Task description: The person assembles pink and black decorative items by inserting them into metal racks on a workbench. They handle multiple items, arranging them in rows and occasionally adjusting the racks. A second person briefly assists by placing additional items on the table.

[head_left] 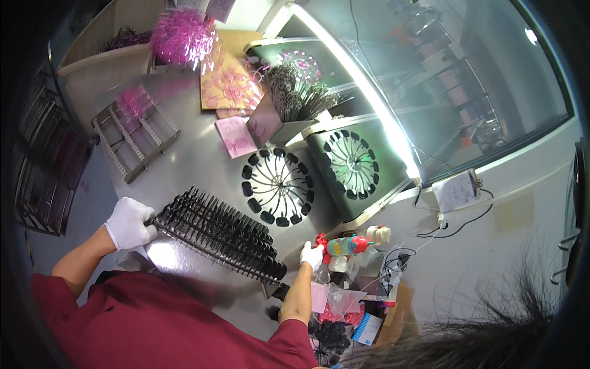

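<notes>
Grey metal table is reflecting bright light. Beyond the right hand, an open box is holding dark wiry stems. Left hand is gripping one end of a black rack extending rightward from it; right hand is sitting near a red-capped bottle, its grip indeterminable.

White-gloved L hand is holding its fingers curled up tight, & bare L forearm is slanting fwd. White-gloved R hand is pointing fwd; bare R forearm is lining up behind it.
</notes>
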Tool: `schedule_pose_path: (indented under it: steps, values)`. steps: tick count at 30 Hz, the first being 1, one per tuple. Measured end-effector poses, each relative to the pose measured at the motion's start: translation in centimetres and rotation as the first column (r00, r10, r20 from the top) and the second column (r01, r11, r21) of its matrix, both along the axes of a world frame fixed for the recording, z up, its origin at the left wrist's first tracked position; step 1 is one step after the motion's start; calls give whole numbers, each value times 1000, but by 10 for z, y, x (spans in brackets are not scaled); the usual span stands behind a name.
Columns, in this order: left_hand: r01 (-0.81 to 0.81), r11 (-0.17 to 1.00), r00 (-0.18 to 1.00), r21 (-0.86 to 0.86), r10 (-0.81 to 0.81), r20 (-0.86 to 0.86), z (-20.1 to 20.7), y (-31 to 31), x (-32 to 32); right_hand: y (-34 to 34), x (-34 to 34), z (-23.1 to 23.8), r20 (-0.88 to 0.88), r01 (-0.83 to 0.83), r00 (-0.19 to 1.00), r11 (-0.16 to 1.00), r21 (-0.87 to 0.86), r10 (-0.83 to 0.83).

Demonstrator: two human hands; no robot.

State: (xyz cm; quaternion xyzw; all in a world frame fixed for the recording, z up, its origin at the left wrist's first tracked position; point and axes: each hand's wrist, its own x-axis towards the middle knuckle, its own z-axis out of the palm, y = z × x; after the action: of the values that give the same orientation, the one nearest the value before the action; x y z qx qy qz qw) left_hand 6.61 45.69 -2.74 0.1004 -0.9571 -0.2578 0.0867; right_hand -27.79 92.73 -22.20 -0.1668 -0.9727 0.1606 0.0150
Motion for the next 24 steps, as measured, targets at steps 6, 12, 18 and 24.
schedule_pose_path:
  steps: [6,12,18,24]
  values:
    - [-172,959,976,224,197,-94,11,11,-27,-6,-15,-18,59,8,998,1000,-4,-8]
    - [-232,935,955,268,271,-122,3,11,-48,14,-15,-17,10,47,999,998,-44,-46]
    - [-209,934,952,291,262,-157,-21,-5,-64,12,-15,-15,79,114,991,986,-123,-104]
    - [-168,920,966,355,225,-128,-20,-9,-73,35,-9,-20,15,144,989,952,-270,-145]
